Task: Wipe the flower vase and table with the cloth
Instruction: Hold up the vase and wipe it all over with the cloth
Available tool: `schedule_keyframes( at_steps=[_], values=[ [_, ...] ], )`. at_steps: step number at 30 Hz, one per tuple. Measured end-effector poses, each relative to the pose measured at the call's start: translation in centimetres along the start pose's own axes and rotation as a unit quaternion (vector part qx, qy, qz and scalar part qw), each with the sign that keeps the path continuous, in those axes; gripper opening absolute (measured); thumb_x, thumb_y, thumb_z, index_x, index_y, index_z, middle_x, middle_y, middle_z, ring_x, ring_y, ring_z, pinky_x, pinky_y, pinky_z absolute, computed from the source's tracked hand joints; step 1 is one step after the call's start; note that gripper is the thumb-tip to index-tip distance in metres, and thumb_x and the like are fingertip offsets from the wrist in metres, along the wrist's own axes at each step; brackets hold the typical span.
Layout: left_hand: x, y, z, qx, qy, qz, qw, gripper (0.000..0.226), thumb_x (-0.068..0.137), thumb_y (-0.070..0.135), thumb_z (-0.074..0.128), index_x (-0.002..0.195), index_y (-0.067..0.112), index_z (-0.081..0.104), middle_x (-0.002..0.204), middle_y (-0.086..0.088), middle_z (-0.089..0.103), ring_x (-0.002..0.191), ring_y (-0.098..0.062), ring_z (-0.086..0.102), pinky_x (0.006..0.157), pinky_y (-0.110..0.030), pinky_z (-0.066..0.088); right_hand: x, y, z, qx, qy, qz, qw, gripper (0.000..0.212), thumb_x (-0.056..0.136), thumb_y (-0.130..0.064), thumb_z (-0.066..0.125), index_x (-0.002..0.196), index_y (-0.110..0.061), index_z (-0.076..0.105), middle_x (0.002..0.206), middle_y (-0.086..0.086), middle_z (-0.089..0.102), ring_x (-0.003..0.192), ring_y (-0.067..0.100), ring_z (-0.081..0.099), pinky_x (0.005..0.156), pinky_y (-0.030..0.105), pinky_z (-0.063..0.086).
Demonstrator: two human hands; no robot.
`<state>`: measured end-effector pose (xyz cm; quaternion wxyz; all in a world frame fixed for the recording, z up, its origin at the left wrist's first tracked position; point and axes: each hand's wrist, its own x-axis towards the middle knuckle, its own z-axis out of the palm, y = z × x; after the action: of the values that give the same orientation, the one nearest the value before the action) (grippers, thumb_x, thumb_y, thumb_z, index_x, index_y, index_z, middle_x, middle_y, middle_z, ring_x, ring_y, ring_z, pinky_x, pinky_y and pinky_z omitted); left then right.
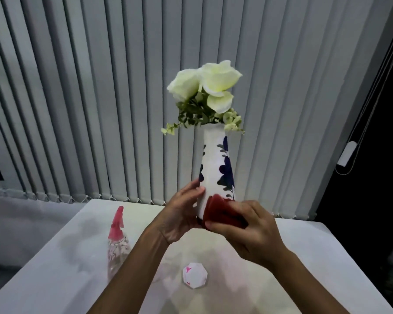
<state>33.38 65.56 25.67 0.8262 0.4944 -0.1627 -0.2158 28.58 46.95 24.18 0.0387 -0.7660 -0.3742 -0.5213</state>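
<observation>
Two hands meet low on the vase (213, 168), tall, tapering, white-glazed with blue leaves, at the far side of the table (315, 257). The left hand (179, 214) curls round its base; the right hand (247, 230) pinches a folded red cloth (218, 214) against it. A firm steadying grip and short strokes suit best: glaze looks slick, flowers (209, 87) top-heavy.

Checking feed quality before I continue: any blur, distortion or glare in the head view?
Head view: dim, even light; right hand and red cloth motion-blurred; spray bottle soft; wide-angle bends the blinds at the edges; no glare on the vase.
</observation>
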Motion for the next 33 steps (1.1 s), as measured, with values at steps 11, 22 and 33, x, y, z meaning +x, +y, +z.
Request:
schedule_keyframes(
  at_steps=[11,22,33],
  values=[
    [0.0,0.3,0.7,-0.081,-0.064,-0.029,0.994,0.055,0.078,0.023,0.062,0.133,0.018,0.052,0.12,-0.011,0.067,0.1,-0.035,0.068,0.067,-0.054,0.058,8.0,3.0,-0.2,0.168,0.055,0.298,0.938,0.031,0.093,-0.031,0.051,0.121,-0.032,0.062,0.111,-0.005,0.049,0.101,0.003,0.051,0.086,0.009,0.043],
    [-0.6,-0.6,-0.2,-0.013,-0.092,0.004,0.996,0.086,0.041,0.038,0.095,0.117,0.021,0.06,0.105,-0.002,0.073,0.094,-0.022,0.071,0.058,-0.043,0.058,7.2,3.0,-0.3,0.251,0.01,0.243,0.937,0.026,0.092,-0.028,0.053,0.115,-0.035,0.06,0.113,-0.008,0.048,0.108,0.009,0.053,0.087,0.015,0.045],
    [0.2,2.4,-2.7,0.083,0.013,0.038,0.996,0.09,0.036,0.063,0.086,0.118,0.04,0.057,0.127,0.002,0.061,0.101,-0.03,0.067,0.068,-0.05,0.059,-0.5,-0.7,3.1,0.24,0.005,0.192,0.952,0.029,0.096,-0.021,0.053,0.119,-0.037,0.06,0.119,-0.003,0.044,0.092,0.034,0.059,0.068,0.039,0.056]
  ],
)
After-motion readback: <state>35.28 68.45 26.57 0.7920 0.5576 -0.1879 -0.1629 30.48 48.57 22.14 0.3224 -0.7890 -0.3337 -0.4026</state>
